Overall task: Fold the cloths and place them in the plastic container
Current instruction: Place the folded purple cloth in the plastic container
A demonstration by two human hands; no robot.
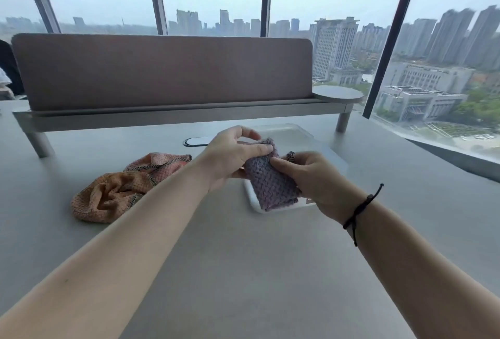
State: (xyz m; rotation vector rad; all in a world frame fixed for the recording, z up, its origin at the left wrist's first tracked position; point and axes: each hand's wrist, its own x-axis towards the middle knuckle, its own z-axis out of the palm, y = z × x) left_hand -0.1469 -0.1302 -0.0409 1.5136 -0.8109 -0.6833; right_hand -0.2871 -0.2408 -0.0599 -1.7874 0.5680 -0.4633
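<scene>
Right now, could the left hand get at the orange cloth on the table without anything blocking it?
Probably yes. The orange cloth lies crumpled in the open on the table, just left of the left hand, with nothing between them. But that hand's fingers grip the purple cloth, so it must let go first.

Two hands are in view, the left hand [230,153] and the right hand [311,176], and together they hold one folded purple cloth [270,184]. One plastic container [295,135] sits on the one grey counter [243,271]. Two more cloths lie crumpled in a heap: one orange cloth [108,198] and one pink cloth [162,162], which makes three cloths in all. One black cord bracelet [359,211] circles the right wrist. One oval cable port [196,141] is set in the counter.
</scene>
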